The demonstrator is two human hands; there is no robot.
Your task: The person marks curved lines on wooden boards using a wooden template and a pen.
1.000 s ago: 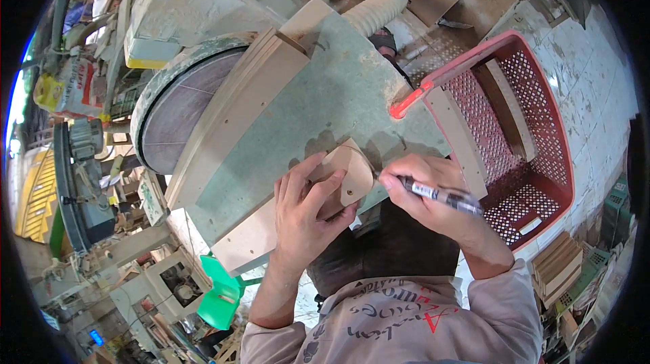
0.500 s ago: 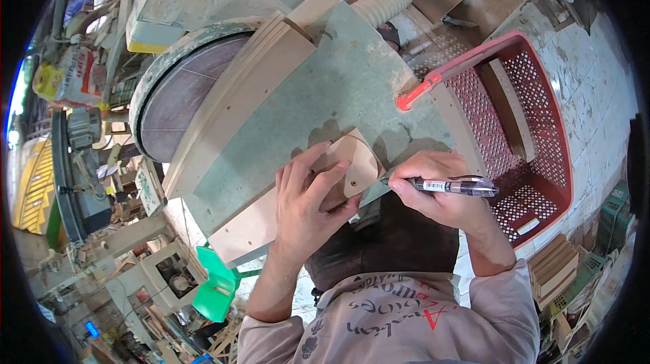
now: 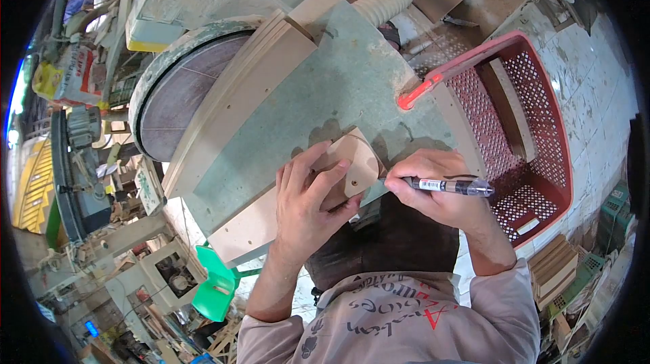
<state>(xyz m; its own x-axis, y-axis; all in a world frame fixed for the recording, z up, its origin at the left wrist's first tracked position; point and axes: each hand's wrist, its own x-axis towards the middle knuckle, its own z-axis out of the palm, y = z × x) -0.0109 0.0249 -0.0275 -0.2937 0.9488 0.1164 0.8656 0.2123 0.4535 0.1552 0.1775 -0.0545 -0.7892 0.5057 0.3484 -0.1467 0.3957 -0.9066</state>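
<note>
A small pale wooden block (image 3: 361, 160) with a rounded corner and a small dark hole lies on the green-grey worktable (image 3: 298, 107), close to its front edge. My left hand (image 3: 308, 191) holds it down, fingers curled over its top and the thumb along its near side. In my right hand (image 3: 437, 185) is a pen (image 3: 457, 186) with a clear, dark-tipped barrel, gripped between thumb and fingers. Its tip points at the block's right edge, partly hidden by my fingertips.
Left of the table surface stands a large round sanding disc (image 3: 186, 97). A red clamp-like handle (image 3: 418, 92) sits at the right edge, beside a red plastic crate (image 3: 565, 161) holding a curved wooden piece (image 3: 508, 107). A green chair (image 3: 215, 289) stands lower left.
The pen's back end has shifted very slightly left and down as my right hand moves a little. My left hand and the block stay in place.
</note>
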